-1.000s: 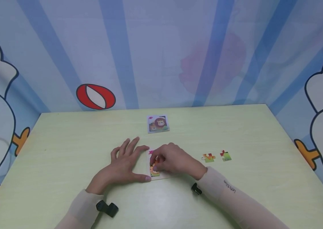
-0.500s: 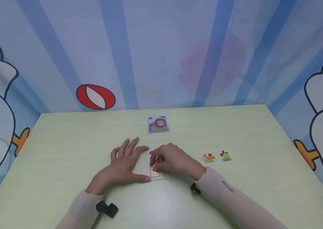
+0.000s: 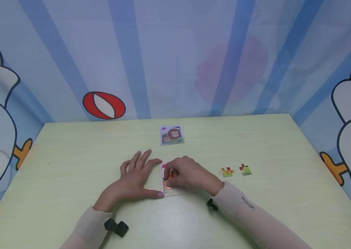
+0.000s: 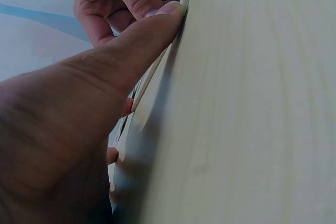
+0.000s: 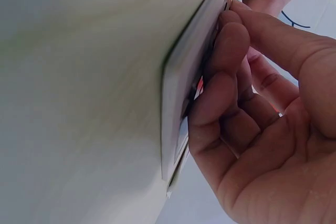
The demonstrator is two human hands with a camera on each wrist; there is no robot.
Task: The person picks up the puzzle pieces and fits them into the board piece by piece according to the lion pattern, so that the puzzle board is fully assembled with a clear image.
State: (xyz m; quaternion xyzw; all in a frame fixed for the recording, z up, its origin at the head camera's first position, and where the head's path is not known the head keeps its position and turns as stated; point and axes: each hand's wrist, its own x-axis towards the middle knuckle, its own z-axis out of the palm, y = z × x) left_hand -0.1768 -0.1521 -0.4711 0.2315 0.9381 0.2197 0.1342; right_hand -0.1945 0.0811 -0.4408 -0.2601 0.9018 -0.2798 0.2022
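Observation:
A small puzzle board point(image 3: 161, 180) with a pale border lies flat on the table, partly hidden beneath my right hand point(image 3: 191, 175). The right fingers are curled, and thumb and fingertips pinch a colourful puzzle piece point(image 3: 168, 189) at the board's left part. Its outline is mostly covered. My left hand point(image 3: 133, 181) is spread beside the board, with index fingertip and thumb touching its left corners. In the right wrist view, the board's edge point(image 5: 170, 108) shows under the curled fingers. The left wrist view shows the left thumb point(image 4: 157, 24) against the board's near edge.
Two loose puzzle pieces lie to the right, one orange and green point(image 3: 226, 172), the other red and green point(image 3: 245, 169). Behind the hands is a square lion picture point(image 3: 171, 135). A printed blue cloth point(image 3: 175, 62) rises at the table's point(image 3: 69, 155) far edge.
Both hands hold nearly the same places. The right forearm has shifted very slightly; the board, the loose pieces and the lion picture have not moved.

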